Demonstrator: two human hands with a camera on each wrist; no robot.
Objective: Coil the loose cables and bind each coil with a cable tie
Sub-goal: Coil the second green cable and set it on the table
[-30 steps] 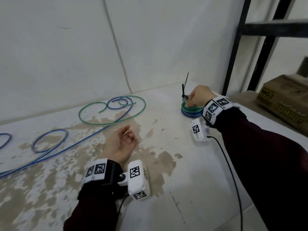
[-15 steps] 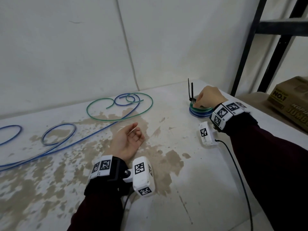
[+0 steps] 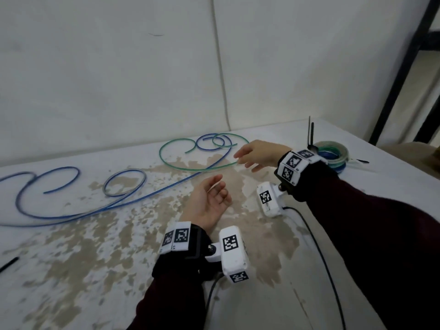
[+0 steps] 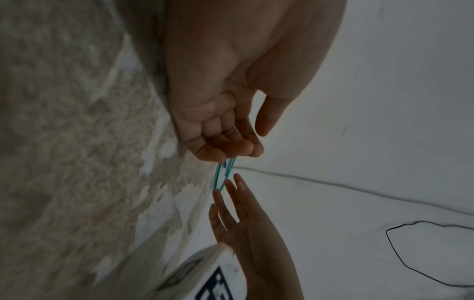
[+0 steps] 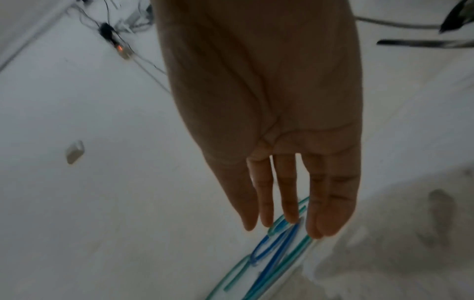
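Observation:
A loose green cable (image 3: 166, 163) lies in a wide loop at the back of the table, tangled with a long blue cable (image 3: 133, 201) that snakes off to the left. My right hand (image 3: 258, 154) hovers just above the green loop's right side, fingers straight and spread, holding nothing; the right wrist view shows the fingertips (image 5: 290, 215) over both cables (image 5: 277, 249). My left hand (image 3: 209, 201) rests palm up on the table, fingers loosely curled, empty. A bound coil (image 3: 332, 156) of green and blue cable sits at the back right, a black cable tie (image 3: 310, 134) sticking up from it.
The table top (image 3: 71, 270) is white with brown stains and meets a white wall behind. A black metal rack (image 3: 400, 72) stands at the right. A black strip (image 3: 8, 264) lies at the table's left edge. A black wire (image 3: 319, 246) trails from my right wrist camera.
My right hand has let go of the bound coil and moved left to the green loop, fingers opening. The view has swung left. My left hand stays resting palm up.

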